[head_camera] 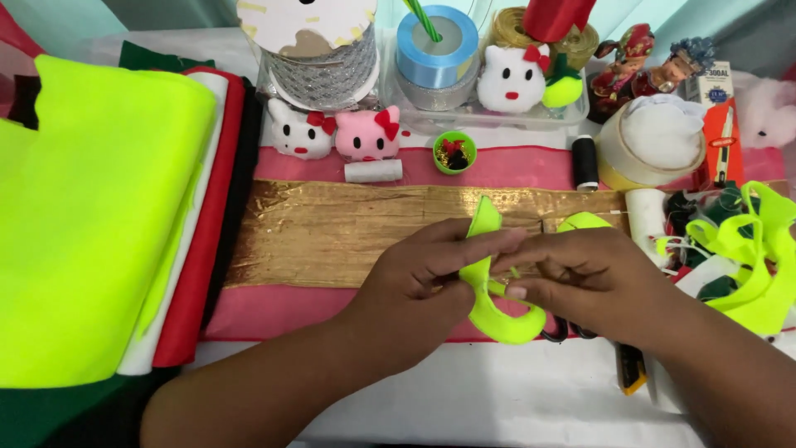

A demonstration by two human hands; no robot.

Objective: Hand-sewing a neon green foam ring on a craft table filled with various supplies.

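Both hands, left [419, 278] and right [580, 274], pinch one neon felt piece [497, 311], each grip closed on it. Behind sit three plush cats [367, 134] and two thread spools [584, 162].

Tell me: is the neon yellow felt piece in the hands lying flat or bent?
Bent. The neon yellow felt piece curls in a loop between the left hand and right hand, its upper end sticking up above the fingers.
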